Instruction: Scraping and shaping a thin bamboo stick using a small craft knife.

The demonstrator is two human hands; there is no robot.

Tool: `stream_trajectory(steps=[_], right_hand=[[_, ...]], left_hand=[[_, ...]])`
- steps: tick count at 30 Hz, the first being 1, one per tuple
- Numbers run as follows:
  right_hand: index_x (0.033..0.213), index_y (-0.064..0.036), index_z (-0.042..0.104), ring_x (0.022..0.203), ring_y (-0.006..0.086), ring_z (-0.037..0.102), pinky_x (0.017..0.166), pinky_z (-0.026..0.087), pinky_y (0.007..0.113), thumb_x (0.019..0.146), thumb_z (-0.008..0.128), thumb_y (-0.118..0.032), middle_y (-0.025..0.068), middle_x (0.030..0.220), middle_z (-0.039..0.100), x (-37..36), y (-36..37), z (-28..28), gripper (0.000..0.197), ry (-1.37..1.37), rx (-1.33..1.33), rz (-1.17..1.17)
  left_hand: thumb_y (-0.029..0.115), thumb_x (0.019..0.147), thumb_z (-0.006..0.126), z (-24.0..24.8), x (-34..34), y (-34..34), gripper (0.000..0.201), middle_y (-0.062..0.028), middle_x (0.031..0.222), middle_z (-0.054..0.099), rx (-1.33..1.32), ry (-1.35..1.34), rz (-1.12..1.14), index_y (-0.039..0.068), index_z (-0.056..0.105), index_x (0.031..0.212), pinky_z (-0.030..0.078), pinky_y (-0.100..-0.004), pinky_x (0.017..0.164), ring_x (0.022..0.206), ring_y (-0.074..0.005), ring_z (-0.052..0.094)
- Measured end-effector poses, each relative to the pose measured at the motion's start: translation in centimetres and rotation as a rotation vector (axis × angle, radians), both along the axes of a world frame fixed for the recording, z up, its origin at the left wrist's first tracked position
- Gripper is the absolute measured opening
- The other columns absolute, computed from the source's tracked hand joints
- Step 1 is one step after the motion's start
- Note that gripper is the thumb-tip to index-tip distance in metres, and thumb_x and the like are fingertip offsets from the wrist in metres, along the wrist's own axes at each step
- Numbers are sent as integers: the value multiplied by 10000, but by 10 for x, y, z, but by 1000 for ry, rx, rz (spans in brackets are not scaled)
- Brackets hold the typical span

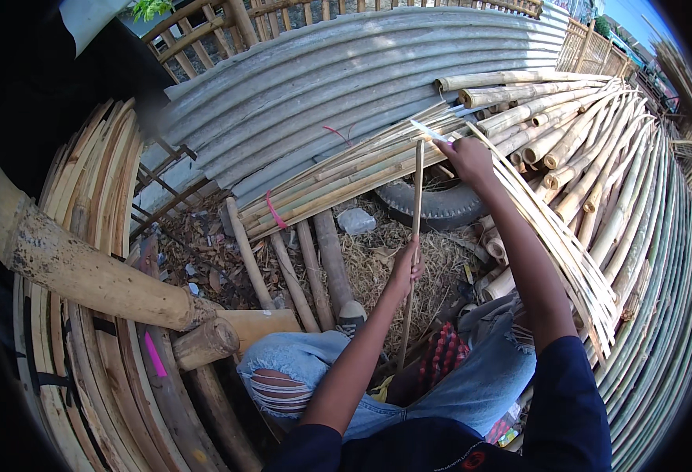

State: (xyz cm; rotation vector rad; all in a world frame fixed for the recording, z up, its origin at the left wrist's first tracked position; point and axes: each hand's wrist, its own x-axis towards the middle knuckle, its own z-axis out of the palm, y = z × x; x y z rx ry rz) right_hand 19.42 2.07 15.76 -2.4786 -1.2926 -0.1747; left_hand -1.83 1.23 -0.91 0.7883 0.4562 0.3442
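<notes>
My left hand is closed round the middle of a thin bamboo strip, which stands nearly upright between my knees. Its lower end comes down near a red and black checked cloth. Higher up and to the right, my right hand grips a knife by its pink handle. The pale blade points up and left, just above the strip's top end; whether it touches the strip I cannot tell.
A bundle of split bamboo tied with pink cord lies ahead, by an old tyre. Bamboo poles pile up on the right. Loose strips lean beside my right arm. Corrugated sheeting stands behind. A thick bamboo pole juts in from the left.
</notes>
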Motion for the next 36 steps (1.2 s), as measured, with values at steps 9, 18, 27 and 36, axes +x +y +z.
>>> stream_trajectory(steps=[9,18,27,36], right_hand=[[668,57,594,565,345,532,595,400,438,826,471,-563,223,557,514,60,-42,-17,652,332,73,-57],[625,-5,616,562,380,556,546,443,447,843,425,-565,210,543,522,-28,-39,-37,631,78,-239,590],[543,-39,571,550,359,564,523,446,433,828,419,-596,180,513,518,-22,-47,-39,644,-89,-345,635],[584,-1,597,574,372,572,558,444,449,830,429,-589,206,539,541,-15,-35,-31,659,98,-158,376]], left_hand=[[550,874,444,1,10,-8,443,55,430,297,2,36,23,160,364,680,215,-198,330,320,-48,288],[528,879,455,1,11,-7,424,54,435,296,-44,19,25,157,375,688,199,-198,329,313,-52,273],[540,873,455,-2,12,-4,455,49,427,287,-95,-29,-36,159,353,647,198,-197,330,319,-52,276],[569,834,507,2,5,-6,473,59,435,328,-15,71,65,143,396,661,225,-196,331,327,-46,317]])
